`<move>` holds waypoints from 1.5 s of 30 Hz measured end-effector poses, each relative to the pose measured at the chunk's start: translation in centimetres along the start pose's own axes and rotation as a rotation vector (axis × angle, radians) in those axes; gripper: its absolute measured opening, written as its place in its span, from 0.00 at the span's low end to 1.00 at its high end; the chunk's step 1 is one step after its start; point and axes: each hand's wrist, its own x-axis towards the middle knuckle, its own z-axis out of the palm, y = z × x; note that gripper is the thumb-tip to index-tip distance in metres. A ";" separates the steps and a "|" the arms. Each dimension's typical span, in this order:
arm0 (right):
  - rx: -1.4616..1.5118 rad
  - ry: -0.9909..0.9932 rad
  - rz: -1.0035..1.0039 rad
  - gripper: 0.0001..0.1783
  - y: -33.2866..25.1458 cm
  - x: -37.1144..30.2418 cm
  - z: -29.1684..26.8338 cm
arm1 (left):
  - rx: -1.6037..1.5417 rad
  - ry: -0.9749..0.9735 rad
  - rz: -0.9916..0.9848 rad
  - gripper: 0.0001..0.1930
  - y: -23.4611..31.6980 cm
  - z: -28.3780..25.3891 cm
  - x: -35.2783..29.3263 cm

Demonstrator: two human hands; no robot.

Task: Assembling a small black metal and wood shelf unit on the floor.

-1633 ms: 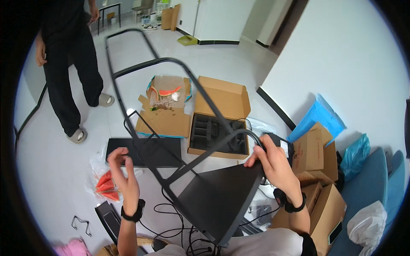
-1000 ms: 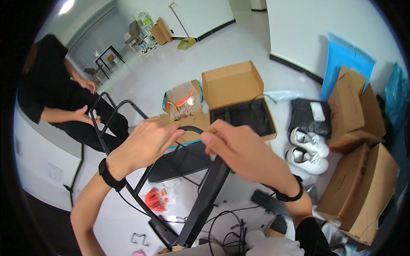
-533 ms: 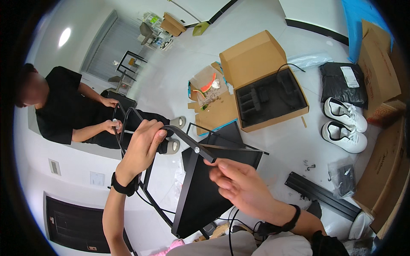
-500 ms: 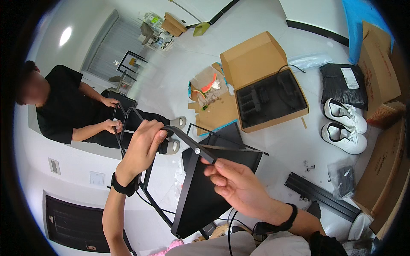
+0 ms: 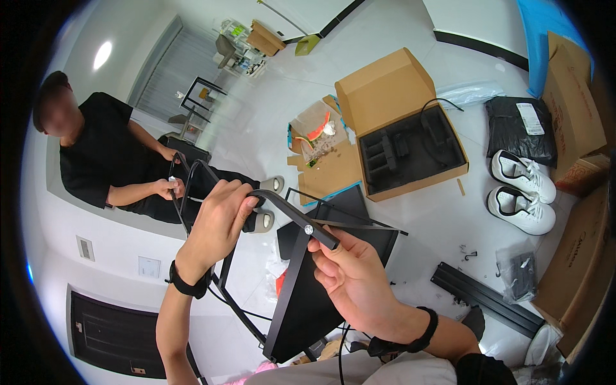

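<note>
My left hand (image 5: 221,215) is wrapped around a bent black metal tube frame (image 5: 285,206), near its curve. At the frame's right end, beside a round silver screw head (image 5: 308,229), my right hand (image 5: 356,273) pinches the tube between thumb and fingers. Below lies a flat black panel (image 5: 301,301) with a raised rim, its edge close under the tube. More black tubing (image 5: 231,289) runs down on the left side. A co-worker (image 5: 106,154) in black clothes stands at the left, both hands on the far loops of black tubing.
Ahead on the floor are an opened cardboard box (image 5: 410,186) with black foam and a flattened carton (image 5: 327,173) bearing fruit rinds. To the right are white shoes (image 5: 521,208), a black parcel (image 5: 521,131), long black rails (image 5: 484,298), a bagged part (image 5: 516,274) and tall cartons (image 5: 571,250).
My right fingers have shifted up around the tube's end, which showed more below them before. The whole view has moved slightly. My left hand keeps its hold.
</note>
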 end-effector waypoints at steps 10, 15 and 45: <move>-0.086 0.031 0.106 0.09 -1.4 0.0 1.2 | -0.035 -0.037 -0.042 0.16 -0.4 -0.4 0.2; -0.067 0.004 0.162 0.10 -1.6 -0.2 1.3 | -0.010 -0.035 -0.040 0.16 -0.3 -0.6 -0.2; -0.057 0.023 0.046 0.11 0.3 0.7 1.2 | -0.189 -0.100 0.148 0.27 4.6 -1.9 1.2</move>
